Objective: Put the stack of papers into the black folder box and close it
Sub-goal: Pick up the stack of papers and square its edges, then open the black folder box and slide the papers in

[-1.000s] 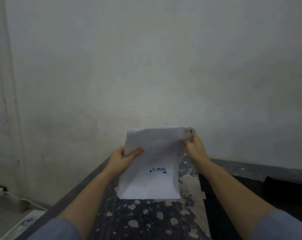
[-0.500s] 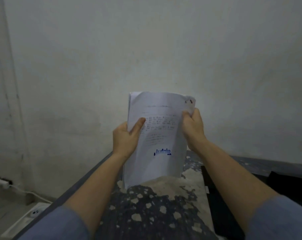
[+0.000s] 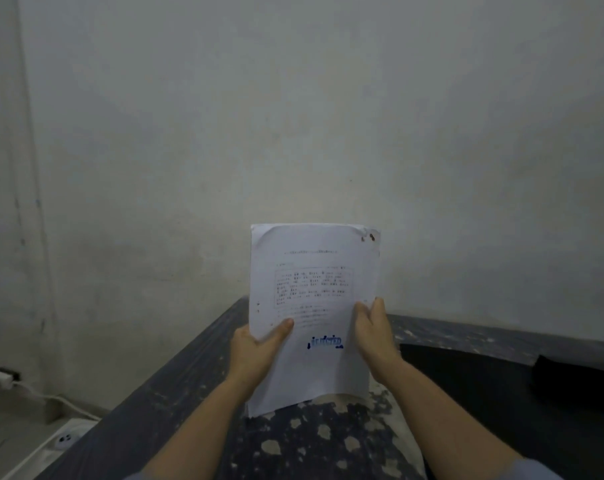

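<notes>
A stack of white papers (image 3: 314, 282), printed with text and stamped in blue near the bottom, stands upright in the air above the table. My left hand (image 3: 255, 351) grips its left edge with the thumb on the front sheet. My right hand (image 3: 375, 334) holds its right edge. The black folder box (image 3: 473, 386) lies open and flat on the table to the right of my right forearm, partly hidden by it.
The dark table (image 3: 189, 368) has a worn, white-speckled top and runs to a plain wall (image 3: 293, 116). A black raised part (image 3: 577, 379) sits at the far right. On the floor at left lie a white power strip (image 3: 65, 439) and cable.
The stack went from bent over toward me to upright. Both hands slid down from its upper part to its lower half, and the stack sits a little lower than half a second ago.
</notes>
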